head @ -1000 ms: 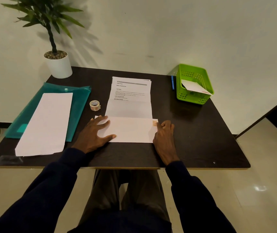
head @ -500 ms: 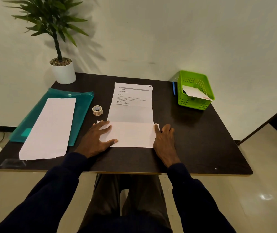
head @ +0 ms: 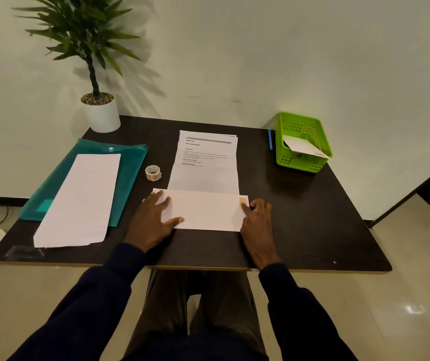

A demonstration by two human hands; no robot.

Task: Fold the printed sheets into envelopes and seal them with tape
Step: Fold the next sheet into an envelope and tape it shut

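Open table [head: 299, 217] lies right of the folded sheet [head: 206, 212]; tape roll [head: 153, 173] and teal folder [head: 130, 168] crowd its left.

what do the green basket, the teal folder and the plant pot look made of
Green basket: likely moulded plastic, bright even colour, walls pierced by a grid of holes. Teal folder: thin translucent plastic, faint sheen, snap button near its far edge. Plant pot: smooth plain white, matte; ceramic or plastic, cannot tell.

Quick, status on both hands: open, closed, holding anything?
Left hand: open, flat on the left end of the folded sheet.
Right hand: open, fingers pressing the sheet's right edge by the tape piece.
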